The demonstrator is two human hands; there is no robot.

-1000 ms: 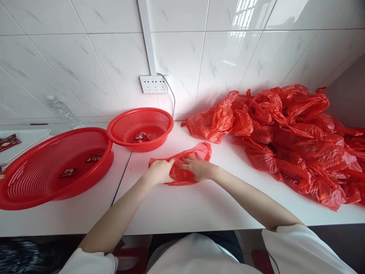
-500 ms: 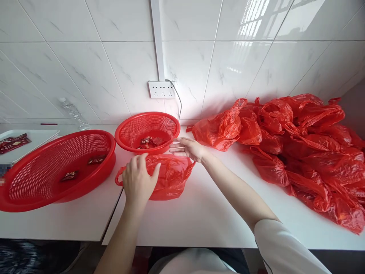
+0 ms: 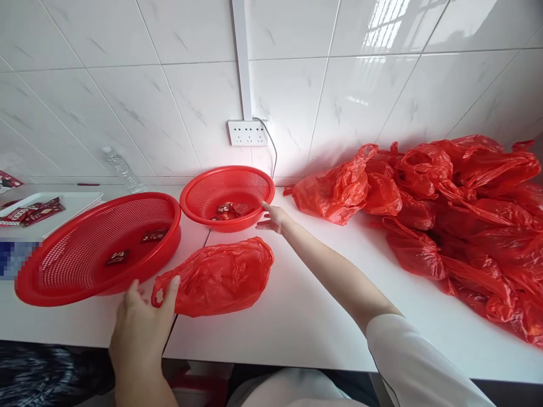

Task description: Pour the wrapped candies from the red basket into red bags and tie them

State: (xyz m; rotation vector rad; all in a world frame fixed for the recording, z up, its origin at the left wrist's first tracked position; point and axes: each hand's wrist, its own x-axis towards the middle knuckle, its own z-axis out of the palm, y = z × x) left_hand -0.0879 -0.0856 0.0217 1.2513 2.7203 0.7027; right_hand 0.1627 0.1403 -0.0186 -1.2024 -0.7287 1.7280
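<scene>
White table, hands at red bag, small red basket

Red baskets: two. Packets in the larger: two. Loose bag: one. Bottle: one. Socket panel: one. Heaped bags: too overlapped to count from here.

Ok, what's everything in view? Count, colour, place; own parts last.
Tabletop: two sections, white, underneath
Wall: 1, white tiled, behind
Trunking: 1, white, wall
Socket: 1, white, wall
Cable: 1, grey, at socket
Small basket: 1, red, centre
Large basket: 1, red, left
Tray: 1, white, far left
Packets: several, dark red, baskets and tray
Bottle: 1, clear, by wall
Loose bag: 1, red, front centre
Heaped bags: many, red, right
Fabric: some, dark patterned, lower left
Left hand: 1, bare, beside loose bag
Right hand: 1, bare, at small basket
Shirt: 1, white, bottom
</scene>
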